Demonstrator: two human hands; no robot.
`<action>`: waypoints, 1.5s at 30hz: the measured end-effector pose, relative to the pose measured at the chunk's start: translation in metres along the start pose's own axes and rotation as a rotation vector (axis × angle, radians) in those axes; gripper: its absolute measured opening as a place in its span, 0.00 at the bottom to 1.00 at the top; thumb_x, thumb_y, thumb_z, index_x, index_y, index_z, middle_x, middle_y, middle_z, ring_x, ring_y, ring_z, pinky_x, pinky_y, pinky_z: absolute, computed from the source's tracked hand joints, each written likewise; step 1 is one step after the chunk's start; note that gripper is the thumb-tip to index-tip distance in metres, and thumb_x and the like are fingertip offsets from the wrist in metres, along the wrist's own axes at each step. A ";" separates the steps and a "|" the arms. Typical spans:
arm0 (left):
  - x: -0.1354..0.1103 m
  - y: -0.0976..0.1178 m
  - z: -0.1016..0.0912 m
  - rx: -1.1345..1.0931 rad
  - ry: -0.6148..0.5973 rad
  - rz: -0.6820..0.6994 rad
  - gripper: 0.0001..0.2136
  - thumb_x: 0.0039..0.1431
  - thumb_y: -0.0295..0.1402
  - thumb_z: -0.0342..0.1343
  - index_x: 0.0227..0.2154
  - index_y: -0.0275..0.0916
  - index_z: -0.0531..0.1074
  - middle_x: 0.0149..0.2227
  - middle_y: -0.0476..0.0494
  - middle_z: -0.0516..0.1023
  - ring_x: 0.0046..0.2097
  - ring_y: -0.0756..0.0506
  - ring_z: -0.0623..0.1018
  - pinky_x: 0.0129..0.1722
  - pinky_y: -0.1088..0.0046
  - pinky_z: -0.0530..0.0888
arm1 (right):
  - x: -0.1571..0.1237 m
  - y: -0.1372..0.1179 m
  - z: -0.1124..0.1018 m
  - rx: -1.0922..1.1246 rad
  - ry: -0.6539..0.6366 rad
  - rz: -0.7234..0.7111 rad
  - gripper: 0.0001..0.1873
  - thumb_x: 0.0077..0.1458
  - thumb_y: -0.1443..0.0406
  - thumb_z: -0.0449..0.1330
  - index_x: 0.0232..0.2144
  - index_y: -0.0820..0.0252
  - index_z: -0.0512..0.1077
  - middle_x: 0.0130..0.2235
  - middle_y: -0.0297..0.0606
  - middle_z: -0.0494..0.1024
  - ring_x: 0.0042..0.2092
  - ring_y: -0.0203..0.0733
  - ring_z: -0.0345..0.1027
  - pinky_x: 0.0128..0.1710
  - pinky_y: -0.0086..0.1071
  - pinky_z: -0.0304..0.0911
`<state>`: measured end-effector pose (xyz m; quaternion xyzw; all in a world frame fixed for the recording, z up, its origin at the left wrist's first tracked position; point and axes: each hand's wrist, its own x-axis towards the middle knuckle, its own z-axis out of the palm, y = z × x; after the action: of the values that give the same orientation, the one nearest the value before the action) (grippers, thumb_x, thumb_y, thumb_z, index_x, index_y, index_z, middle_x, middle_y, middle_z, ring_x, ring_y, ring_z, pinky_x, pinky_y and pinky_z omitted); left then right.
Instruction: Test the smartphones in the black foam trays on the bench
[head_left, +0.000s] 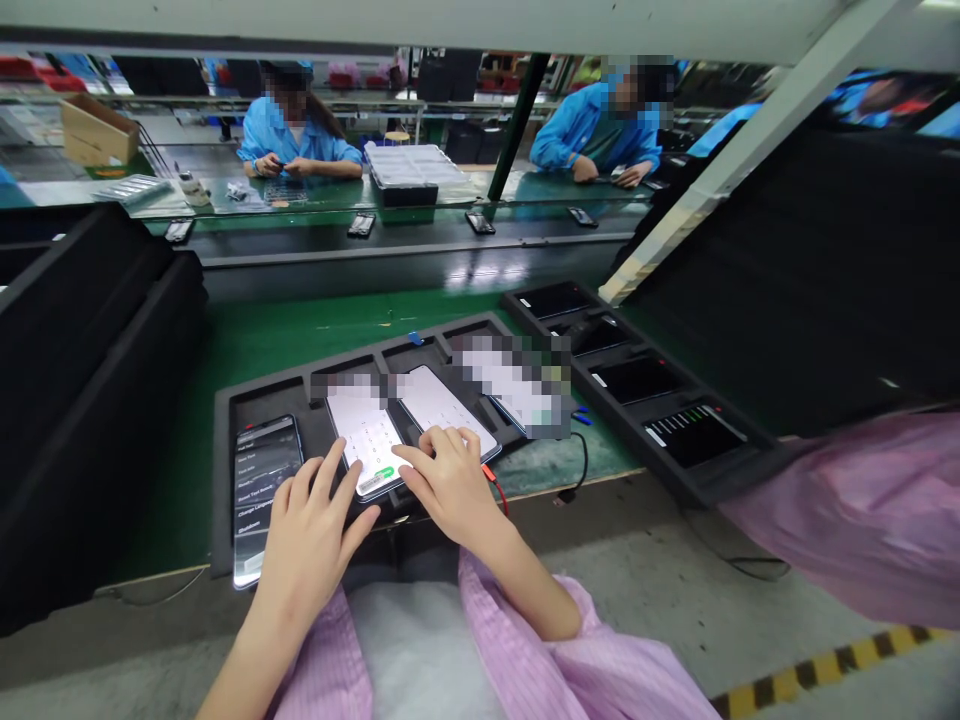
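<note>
A smartphone (365,425) with a lit dial pad lies in a black foam tray (225,440). My left hand (311,520) is at its left edge, fingers spread, with nothing in it. From the right my right hand (450,485) reaches over the same phone, fingers apart and slightly bent, the index finger near the keypad. Whether the fingertips touch the glass I cannot tell. Right of it lies a second phone (442,405) with a white screen, partly under my right hand. Another phone (514,385) fills the right slot. On the left, a phone (266,490) shows a dark menu list.
A second foam tray (607,400) with several dark-screened phones stands to the right. Stacked black trays (90,400) rise at the left. A red cable (499,490) and a black cable (577,475) hang at the bench edge. Beyond the conveyor (420,235), people in blue work.
</note>
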<state>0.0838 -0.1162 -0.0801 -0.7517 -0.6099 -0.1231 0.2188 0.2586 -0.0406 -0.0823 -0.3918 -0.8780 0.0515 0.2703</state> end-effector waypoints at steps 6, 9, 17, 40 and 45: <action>0.000 -0.001 -0.004 0.011 0.016 -0.023 0.17 0.63 0.38 0.41 0.45 0.37 0.71 0.54 0.36 0.67 0.47 0.38 0.69 0.40 0.62 0.67 | 0.006 0.002 0.000 -0.023 -0.044 0.035 0.22 0.64 0.58 0.41 0.42 0.55 0.73 0.34 0.40 0.67 0.38 0.42 0.57 0.44 0.38 0.48; 0.001 0.002 -0.006 0.006 0.022 -0.032 0.17 0.63 0.38 0.41 0.44 0.37 0.72 0.53 0.36 0.68 0.46 0.38 0.69 0.39 0.62 0.67 | 0.016 0.001 0.001 -0.088 -0.076 0.071 0.20 0.63 0.58 0.43 0.45 0.54 0.72 0.37 0.42 0.68 0.41 0.44 0.58 0.47 0.42 0.48; 0.000 0.010 -0.006 -0.009 0.042 -0.015 0.15 0.62 0.37 0.44 0.44 0.36 0.72 0.51 0.35 0.69 0.46 0.37 0.69 0.39 0.62 0.66 | 0.033 -0.006 0.014 -0.179 -0.126 0.123 0.20 0.62 0.55 0.46 0.48 0.55 0.71 0.49 0.49 0.66 0.49 0.50 0.56 0.54 0.50 0.46; 0.000 0.013 -0.002 -0.005 -0.020 -0.071 0.14 0.61 0.37 0.45 0.43 0.39 0.73 0.53 0.36 0.69 0.48 0.37 0.69 0.41 0.59 0.64 | -0.003 -0.004 -0.004 0.045 -0.040 0.104 0.17 0.62 0.59 0.46 0.42 0.53 0.73 0.43 0.42 0.68 0.46 0.44 0.59 0.45 0.38 0.54; 0.000 0.010 -0.002 0.006 0.020 -0.065 0.16 0.61 0.38 0.45 0.46 0.38 0.70 0.53 0.36 0.68 0.47 0.37 0.69 0.40 0.59 0.64 | -0.001 -0.002 0.000 0.021 -0.071 0.113 0.18 0.62 0.58 0.46 0.40 0.54 0.74 0.43 0.44 0.68 0.47 0.46 0.58 0.45 0.40 0.54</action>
<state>0.0937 -0.1185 -0.0805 -0.7296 -0.6320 -0.1358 0.2231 0.2580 -0.0426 -0.0824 -0.4357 -0.8629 0.0896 0.2397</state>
